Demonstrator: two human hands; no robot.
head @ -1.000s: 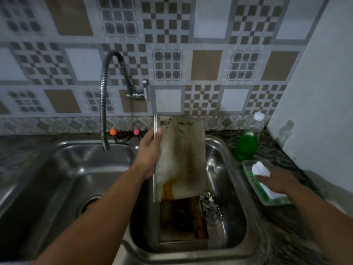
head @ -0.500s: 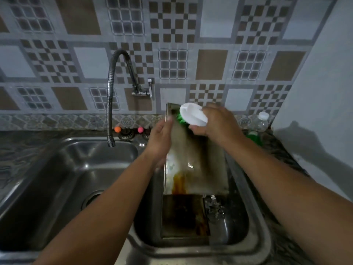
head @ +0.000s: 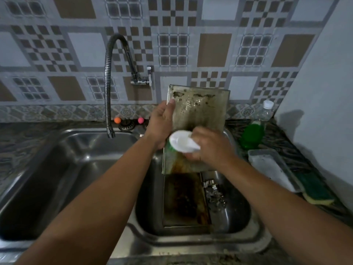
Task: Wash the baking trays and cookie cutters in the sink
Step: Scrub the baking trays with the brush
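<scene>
Head view: left hand [head: 161, 124] grips baking tray [head: 200, 115] upright over right sink [head: 246, 226] basin; right hand [head: 212, 148] fingers curl round white brush [head: 181, 143] pressed on tray. 2nd tray [head: 184, 199] & cookie cutters [head: 214, 192] lie in basin.

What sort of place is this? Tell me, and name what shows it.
Most likely a home kitchen, at the washing-up spot. A double-bowl steel sink sits under a flexible wall tap and a patterned tile backsplash; a bottle of green dish soap and a sponge stand on the counter.
</scene>
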